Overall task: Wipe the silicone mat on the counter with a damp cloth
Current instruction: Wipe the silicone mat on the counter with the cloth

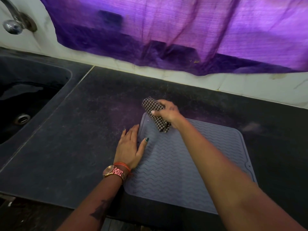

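A grey-blue silicone mat (180, 164) with a wavy ridged pattern lies flat on the dark counter (75, 139). My right hand (168, 113) grips a folded black-and-white checked cloth (154, 110) and presses it on the mat's far left corner, with part of the cloth hanging over the counter. My left hand (130, 147) lies flat with fingers spread on the mat's left edge, thumb on the mat. A pink watch and an orange thread sit on that wrist.
A dark sink (25, 100) with a metal drain is set into the counter at the left, with a metal tap (15, 20) above it. A purple curtain (183, 30) hangs over the white tiled wall at the back.
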Tool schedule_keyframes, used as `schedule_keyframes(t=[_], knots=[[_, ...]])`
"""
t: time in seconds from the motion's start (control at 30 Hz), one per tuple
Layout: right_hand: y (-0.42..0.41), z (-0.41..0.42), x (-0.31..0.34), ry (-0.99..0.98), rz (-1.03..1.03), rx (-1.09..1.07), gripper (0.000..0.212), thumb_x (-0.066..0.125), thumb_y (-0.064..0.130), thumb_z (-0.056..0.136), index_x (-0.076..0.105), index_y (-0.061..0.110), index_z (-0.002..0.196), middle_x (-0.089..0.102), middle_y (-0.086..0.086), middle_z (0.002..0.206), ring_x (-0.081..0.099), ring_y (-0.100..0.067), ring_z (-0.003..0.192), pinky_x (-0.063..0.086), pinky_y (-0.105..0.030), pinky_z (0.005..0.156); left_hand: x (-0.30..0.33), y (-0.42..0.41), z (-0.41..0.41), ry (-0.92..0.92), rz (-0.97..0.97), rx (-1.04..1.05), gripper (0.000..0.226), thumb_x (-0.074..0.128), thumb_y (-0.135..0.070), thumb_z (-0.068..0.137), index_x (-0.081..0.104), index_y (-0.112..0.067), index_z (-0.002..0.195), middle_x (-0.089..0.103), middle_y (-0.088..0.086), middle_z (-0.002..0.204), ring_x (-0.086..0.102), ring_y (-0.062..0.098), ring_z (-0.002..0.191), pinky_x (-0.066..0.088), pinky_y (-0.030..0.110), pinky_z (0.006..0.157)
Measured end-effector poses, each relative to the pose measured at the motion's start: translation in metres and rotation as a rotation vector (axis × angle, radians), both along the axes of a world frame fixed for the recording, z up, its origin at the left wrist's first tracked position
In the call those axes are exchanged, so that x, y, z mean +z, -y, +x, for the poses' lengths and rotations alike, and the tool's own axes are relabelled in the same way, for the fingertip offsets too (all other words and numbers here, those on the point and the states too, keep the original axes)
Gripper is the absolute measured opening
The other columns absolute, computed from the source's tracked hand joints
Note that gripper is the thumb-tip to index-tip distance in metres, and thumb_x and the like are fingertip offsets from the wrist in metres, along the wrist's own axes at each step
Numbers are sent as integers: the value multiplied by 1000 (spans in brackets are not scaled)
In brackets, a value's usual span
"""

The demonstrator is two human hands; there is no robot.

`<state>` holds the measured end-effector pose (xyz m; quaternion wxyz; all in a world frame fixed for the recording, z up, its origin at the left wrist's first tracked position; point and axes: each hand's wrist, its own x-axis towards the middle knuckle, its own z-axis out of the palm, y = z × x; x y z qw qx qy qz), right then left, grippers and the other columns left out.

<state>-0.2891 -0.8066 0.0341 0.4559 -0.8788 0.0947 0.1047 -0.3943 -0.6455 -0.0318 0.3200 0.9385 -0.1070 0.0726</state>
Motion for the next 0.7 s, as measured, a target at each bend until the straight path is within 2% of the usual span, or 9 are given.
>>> schedule_keyframes(t=[0.1,0.17,0.27,0.43,0.53,0.7], knots=[[12,12,3,27,-210,102,53,73,28,78,53,35,127,55,-4,133,54,-26,117,42,-28,90,0,0,1,5,8,-9,76,19,-58,86,33,-8,141,44,8,143,40,20,131,9,31,118],[9,11,-8,-2,-262,178,49,71,27,79,54,36,124,58,-5,130,56,-26,114,44,-29,91,-1,0,1,10,8,-7,76,20,-58,86,34,-7,141,45,8,142,41,20,131,9,32,119],[5,6,-24,22,-264,184,43,69,26,82,56,38,121,63,-4,123,58,-24,112,44,-28,92,-1,-1,1,10,10,-4,76,20,-58,86,33,-8,142,44,8,143,40,20,132,10,32,119],[14,11,-10,-30,-183,285,47,70,21,81,56,31,125,57,-4,130,52,-24,118,38,-26,92,0,-1,0,13,10,-4,77,19,-59,85,33,-8,142,44,8,143,40,20,132,9,32,118],[13,1,-17,-38,-204,381,48,70,19,81,56,31,125,56,-3,132,51,-23,120,39,-28,95,-1,0,1,22,17,-8,77,20,-59,85,33,-8,142,44,8,142,40,21,131,9,32,118],[11,-6,-20,4,-204,398,46,69,16,82,57,32,123,60,-2,128,54,-21,116,39,-25,90,-1,-1,1,19,28,-9,79,18,-60,85,32,-7,142,44,9,142,40,20,131,10,33,119]])
